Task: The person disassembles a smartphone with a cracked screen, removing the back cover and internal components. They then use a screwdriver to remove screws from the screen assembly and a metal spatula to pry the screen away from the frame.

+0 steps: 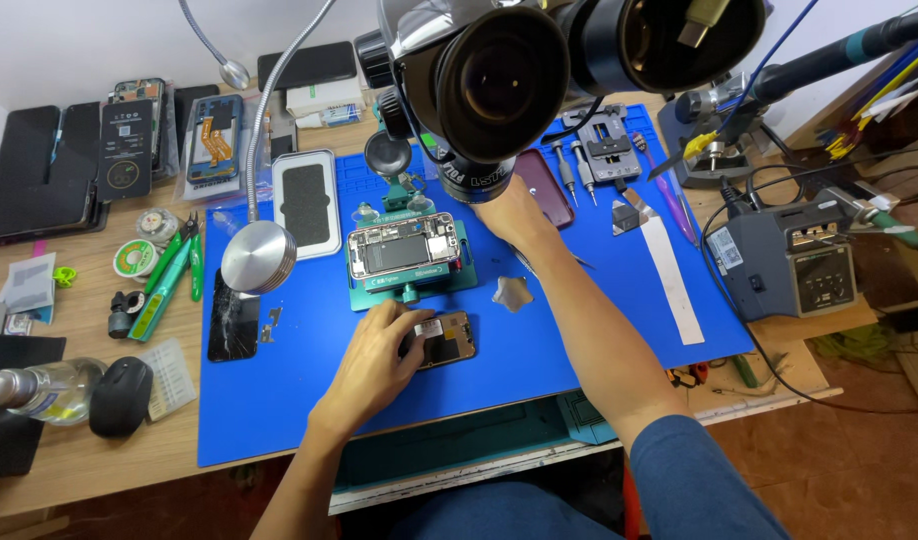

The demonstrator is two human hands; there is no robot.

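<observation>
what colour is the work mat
Blue; the mat shows in the head view.

Head view, single — looks steeply down from above the counter (99, 470), close behind the microscope eyepieces (559, 60) — arm's reach.

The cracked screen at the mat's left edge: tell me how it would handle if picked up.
The cracked screen shows a web of cracks, so it is probably fragile and may shed shards. It looks thin and flat on the blue mat, so likely light, and hard to lift except by an edge. Its glossy face may be slippery.
</observation>
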